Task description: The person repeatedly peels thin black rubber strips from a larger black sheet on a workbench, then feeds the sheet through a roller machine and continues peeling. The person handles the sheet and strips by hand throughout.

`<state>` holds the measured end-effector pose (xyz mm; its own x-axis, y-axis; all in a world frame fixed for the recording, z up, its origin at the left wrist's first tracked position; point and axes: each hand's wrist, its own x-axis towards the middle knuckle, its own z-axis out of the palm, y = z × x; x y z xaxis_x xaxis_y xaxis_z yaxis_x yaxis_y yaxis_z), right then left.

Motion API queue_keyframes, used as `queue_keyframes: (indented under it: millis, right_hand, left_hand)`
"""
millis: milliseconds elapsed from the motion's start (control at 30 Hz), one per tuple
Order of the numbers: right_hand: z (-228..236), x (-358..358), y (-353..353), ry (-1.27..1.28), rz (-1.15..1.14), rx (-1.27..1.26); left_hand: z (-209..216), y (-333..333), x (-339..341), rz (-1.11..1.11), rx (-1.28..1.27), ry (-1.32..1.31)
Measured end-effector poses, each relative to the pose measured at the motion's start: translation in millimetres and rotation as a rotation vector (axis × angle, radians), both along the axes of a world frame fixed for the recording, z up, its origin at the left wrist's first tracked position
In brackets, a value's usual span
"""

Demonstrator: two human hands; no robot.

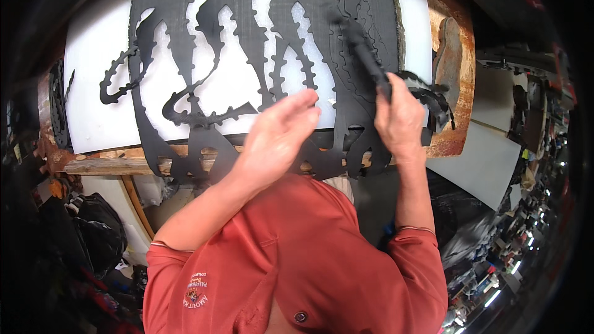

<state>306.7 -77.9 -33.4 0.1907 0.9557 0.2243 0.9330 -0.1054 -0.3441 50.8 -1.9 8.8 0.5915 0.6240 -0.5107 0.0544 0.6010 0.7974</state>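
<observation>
My right hand (400, 117) is closed round the handle of a dark tool that looks like a hammer (370, 60). Its far end is blurred over the right part of a black, rubber-like sheet (241, 15). Beneath the tool, a dark sole-shaped outline with a notched edge (365, 0) lies on the sheet; part of it is hidden. Out in front of me, my left hand (278, 139) holds nothing, its fingers stretched out over the sheet's near part. Several long sole-shaped openings run through the sheet. Loose, curled black notched strips (201, 117) hang among them.
A white board (99, 74) lies under the sheet on a worn wooden bench (102, 166). At the right, a rusty plate (455, 127) carries a sole-shaped piece (447, 52) and black scraps (436, 100). Black plastic bags (93, 229) stand below left; cluttered goods line the right side.
</observation>
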Motion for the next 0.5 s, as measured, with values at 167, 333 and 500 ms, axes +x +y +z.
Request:
queue_keyframes:
  millis: [167,333,500]
  right_hand:
    - [-16,-13,9,0.0,0.154,0.168]
    - [-28,-10,11,0.059,0.084,0.255]
    - [-32,-9,15,0.105,0.06,0.231]
  left_hand:
    - [-8,-3,35,0.049,-0.217,-0.012]
    - [-1,-1,43,0.005,-0.143,0.03]
    - [-3,12,55,-0.027,-0.149,0.143]
